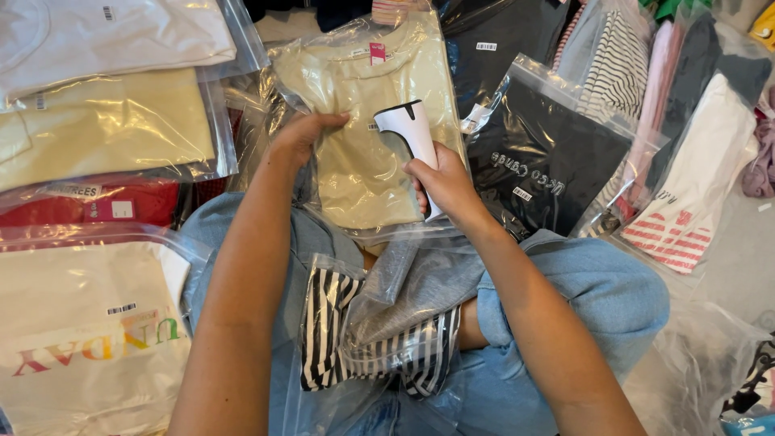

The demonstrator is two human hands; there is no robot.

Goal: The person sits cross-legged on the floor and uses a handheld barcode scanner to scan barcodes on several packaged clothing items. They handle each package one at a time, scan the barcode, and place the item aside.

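Note:
My right hand grips a white handheld scanner by its handle, its head over a clear bag holding a folded pale yellow garment. My left hand holds that bag by its left edge, fingers resting on the plastic. The bag lies in front of me, above my knees in blue jeans. A bagged black-and-white striped garment and a grey one rest on my lap.
Bagged clothes lie all around: white and pale yellow stacked at upper left, red below them, a cream printed one at lower left, a black one at right, striped and white-red ones beyond.

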